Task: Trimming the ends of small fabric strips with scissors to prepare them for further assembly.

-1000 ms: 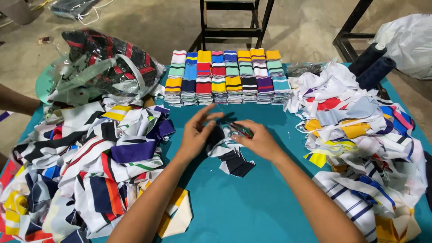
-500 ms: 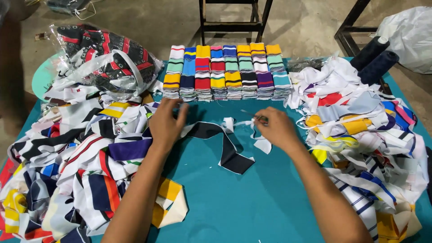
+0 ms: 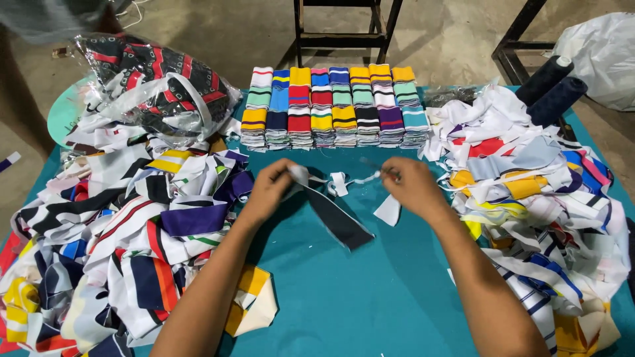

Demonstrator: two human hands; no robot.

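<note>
My left hand (image 3: pixel 270 188) pinches one end of a dark navy fabric strip (image 3: pixel 335 217) that hangs down onto the teal table (image 3: pixel 344 304). My right hand (image 3: pixel 411 186) grips a thin white strip (image 3: pixel 344 181) stretched between both hands, with a small white scrap (image 3: pixel 387 210) dangling below it. Both hands hover above the middle of the table, roughly a hand's width apart.
Heaps of striped fabric pieces lie on the left (image 3: pixel 126 231) and on the right (image 3: pixel 536 192). Neat stacks of folded coloured ribbing (image 3: pixel 331 106) line the far edge. A plastic bag of red-and-black cloth (image 3: pixel 152 82) sits at the far left, dark thread cones (image 3: pixel 552 89) at the far right.
My hands were together over the dark piece, then moved apart. The dark strip and a white strip now stretch between them, pulled away from each other.
</note>
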